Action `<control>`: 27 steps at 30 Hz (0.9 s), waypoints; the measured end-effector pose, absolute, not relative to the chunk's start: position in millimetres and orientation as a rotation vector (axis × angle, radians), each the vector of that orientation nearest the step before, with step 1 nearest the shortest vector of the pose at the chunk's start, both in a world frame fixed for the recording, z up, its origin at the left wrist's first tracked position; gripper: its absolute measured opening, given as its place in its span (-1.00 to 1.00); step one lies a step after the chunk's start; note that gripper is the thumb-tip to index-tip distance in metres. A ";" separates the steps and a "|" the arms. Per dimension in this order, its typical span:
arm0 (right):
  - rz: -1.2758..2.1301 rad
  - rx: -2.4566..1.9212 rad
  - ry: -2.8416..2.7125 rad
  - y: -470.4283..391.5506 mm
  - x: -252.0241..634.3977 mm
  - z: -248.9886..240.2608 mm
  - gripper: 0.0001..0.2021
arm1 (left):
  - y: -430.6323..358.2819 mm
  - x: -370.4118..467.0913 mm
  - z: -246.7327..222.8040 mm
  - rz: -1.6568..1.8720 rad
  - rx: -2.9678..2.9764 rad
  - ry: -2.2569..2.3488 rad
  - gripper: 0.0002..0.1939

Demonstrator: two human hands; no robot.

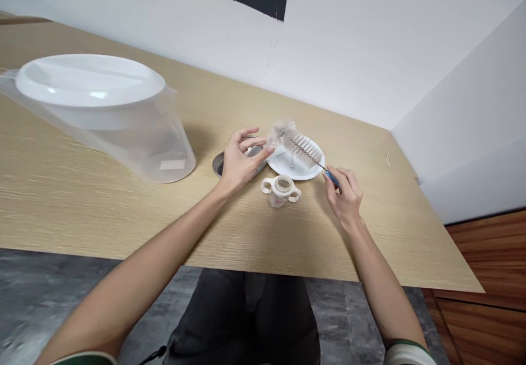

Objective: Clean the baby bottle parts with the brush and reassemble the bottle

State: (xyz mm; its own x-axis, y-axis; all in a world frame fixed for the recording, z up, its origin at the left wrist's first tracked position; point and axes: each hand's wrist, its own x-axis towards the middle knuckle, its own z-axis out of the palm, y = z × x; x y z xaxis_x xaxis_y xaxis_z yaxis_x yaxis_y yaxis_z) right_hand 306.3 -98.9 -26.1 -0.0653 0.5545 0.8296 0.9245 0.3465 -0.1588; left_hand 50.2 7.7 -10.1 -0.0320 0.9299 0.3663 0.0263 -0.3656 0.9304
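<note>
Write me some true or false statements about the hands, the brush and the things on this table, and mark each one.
1. The right hand holds the brush by its blue handle. True.
2. The small two-handled cup lies on its side. False: it stands upright on the table.
3. The left hand grips one of the cup's handles. False: it is over the metal dish, clear of the cup.
4. The large pitcher has a white lid on top. True.
5. The cup's mouth is uncovered. True.
6. The brush's bristles are over the pitcher. False: they are over the white plate.
</note>
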 end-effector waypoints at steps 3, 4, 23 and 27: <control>-0.555 -1.308 -1.750 -98.6 309.5 -26.1 -0.77 | 10.0 49.7 -12.4 1.506 1.481 1.041 -0.33; -0.560 -1.304 -1.752 -98.4 310.4 -26.0 -0.76 | 10.6 49.6 -12.8 1.506 1.473 1.035 -0.33; -0.576 -1.187 -1.705 -96.0 300.9 -26.0 -0.82 | 8.8 49.7 -10.2 1.449 1.383 1.005 -0.30; -0.530 -1.204 -1.739 -95.5 299.7 -27.7 -0.81 | 3.7 50.7 -5.0 1.425 1.320 0.979 -0.26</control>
State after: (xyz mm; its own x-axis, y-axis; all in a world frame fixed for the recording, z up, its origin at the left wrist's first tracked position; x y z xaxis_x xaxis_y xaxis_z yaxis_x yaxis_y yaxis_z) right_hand 299.7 -95.5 -27.7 -0.0934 0.4938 0.8646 0.8919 0.4274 -0.1478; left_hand 50.7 3.7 -5.0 0.0095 0.9673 0.2534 -0.1106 -0.2508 0.9617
